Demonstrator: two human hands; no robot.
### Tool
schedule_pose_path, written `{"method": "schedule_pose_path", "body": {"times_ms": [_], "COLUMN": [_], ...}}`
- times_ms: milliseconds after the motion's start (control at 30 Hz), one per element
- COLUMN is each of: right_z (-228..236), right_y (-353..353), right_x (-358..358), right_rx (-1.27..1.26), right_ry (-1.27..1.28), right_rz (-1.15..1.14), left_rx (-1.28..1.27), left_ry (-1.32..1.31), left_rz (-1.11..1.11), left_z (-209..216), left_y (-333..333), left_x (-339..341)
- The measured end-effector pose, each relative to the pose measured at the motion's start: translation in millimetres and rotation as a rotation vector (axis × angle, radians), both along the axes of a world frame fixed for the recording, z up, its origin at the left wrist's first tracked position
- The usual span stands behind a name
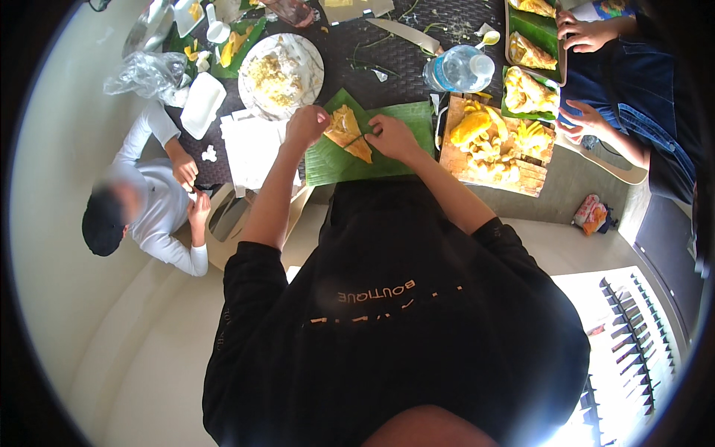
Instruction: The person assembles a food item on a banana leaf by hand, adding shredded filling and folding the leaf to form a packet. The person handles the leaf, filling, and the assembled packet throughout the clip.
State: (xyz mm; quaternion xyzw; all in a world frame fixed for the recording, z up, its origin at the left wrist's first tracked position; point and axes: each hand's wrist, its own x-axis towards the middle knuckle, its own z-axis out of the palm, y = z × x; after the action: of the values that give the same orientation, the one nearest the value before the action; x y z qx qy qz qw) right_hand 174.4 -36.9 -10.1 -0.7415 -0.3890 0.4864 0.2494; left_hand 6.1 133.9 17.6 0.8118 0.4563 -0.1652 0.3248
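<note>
A folded yellow crepe-like wrap (345, 128) lies on a green banana leaf (328, 165) in front of me. My left hand (306, 127) is closed in a pinch at the wrap's left side; what its fingertips hold, if anything, is too small to make out. On the other side, my right hand (393, 138) has its fingertips pinched at the end of a thin dark strip (355, 140), which crosses the wrap. Both forearms reach in from below over the near table edge.
Right of the leaf sit a wooden board (530, 176) with cut yellow fruit, a water bottle (456, 68) and a tray (562, 68) of wraps, with another person's hands beside it. Behind lie a knife (402, 33) and a marbled plate (316, 68). At left sits a person in white sleeves.
</note>
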Motion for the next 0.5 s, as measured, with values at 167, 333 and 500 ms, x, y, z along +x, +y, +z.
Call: {"method": "schedule_pose_path", "body": {"times_ms": [167, 333, 500], "right_z": [-0.1, -2.5, 0.1], "right_y": [-0.5, -1.4, -2.2], "right_x": [-2.0, -2.6, -0.3], "right_rx": [0.006, 0.013, 0.016], "right_ry": [-0.013, -0.006, -0.001], "right_rz": [0.008, -0.002, -0.014], "left_rx": [-0.01, -0.043, -0.017], "left_ry": [-0.019, 0.004, -0.086], "left_rz": [0.009, 0.013, 0.017], "left_z": [-3.3, 1.1, -0.6], "left_y": [-0.5, -0.4, 3.4], "left_x": [-1.4, -0.4, 3.8]}}
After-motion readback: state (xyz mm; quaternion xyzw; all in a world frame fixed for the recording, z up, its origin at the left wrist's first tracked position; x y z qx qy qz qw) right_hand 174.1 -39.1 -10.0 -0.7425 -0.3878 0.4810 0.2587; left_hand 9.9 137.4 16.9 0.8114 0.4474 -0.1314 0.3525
